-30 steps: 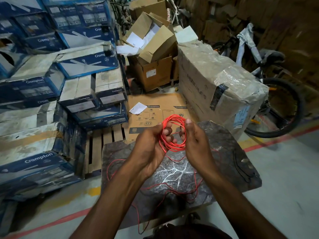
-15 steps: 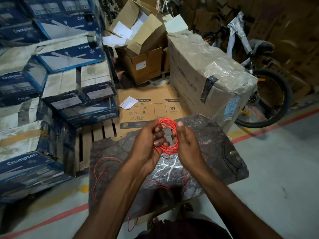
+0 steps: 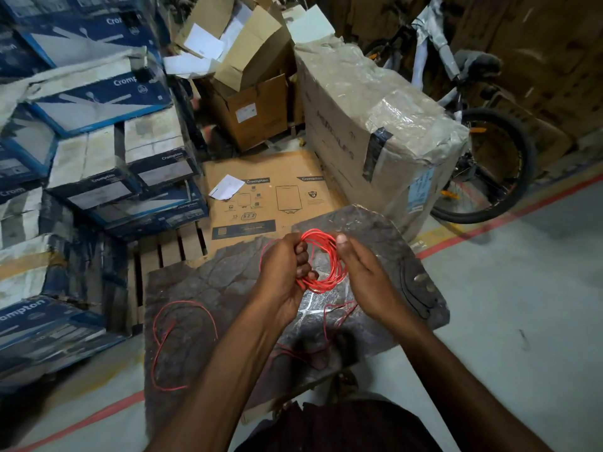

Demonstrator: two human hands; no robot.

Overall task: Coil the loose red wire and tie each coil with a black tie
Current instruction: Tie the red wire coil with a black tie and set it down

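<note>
1. The counter [image 3: 228,288] is a dark, mottled slab of stone-like material with a rough, broken outline. We judge it best to wind low over its flat face, so the slack slides freely and does not catch on the ragged edge.
2. The loose red wire [image 3: 182,303] is thin, round and plastic-sheathed. It lies in wide, springy loops on the counter's near left part, with more strands under our hands. We would draw it in gently and shake out crossings before they kink.
3. The coil [image 3: 326,278] is a hoop of several turns of the same wire, held up between both hands above the counter. Each new turn should match the others in size and lie beside them. The wire looks stiff enough to spring apart if we let go.
4. Our left hand [image 3: 284,275] has its fingers curled round the coil's left side, bunching the turns. It should serve as the anchor.
5. Our right hand [image 3: 365,282] pinches the coil's right side, thumb on top. It should guide each turn on.
6. The black ties [image 3: 404,291] look like thin, dark, curved strands near the counter's right edge, apart from the coil. They are too fine to describe further, but seem within easy reach.
</note>
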